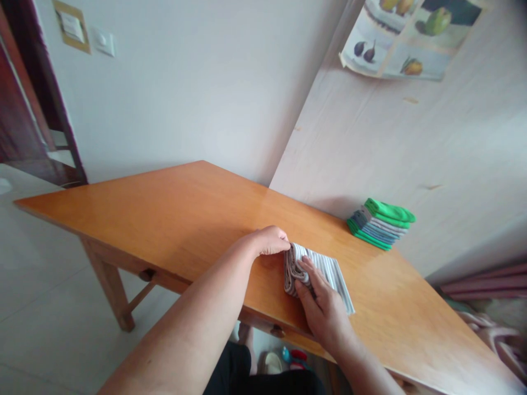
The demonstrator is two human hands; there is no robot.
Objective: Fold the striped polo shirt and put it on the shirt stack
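Note:
A grey-and-white striped cloth (329, 269) lies on the wooden table (164, 214), its left part folded over in thick layers and its right part flat. My left hand (272, 240) pinches the far left corner of the folded part, fingers curled and pressed together. On top of the folds rests my right hand (323, 304), with its fingers stretched over the cloth and the thumb at the near side of the layers. The palm side of the right hand is hidden.
A stack of folded green, blue and grey cloths (381, 224) stands at the table's back edge by the wall. Fruit pictures (411, 38) hang above. Drawer knobs (277, 331) stick out along the table's front. Shoes (273, 362) lie on the floor below.

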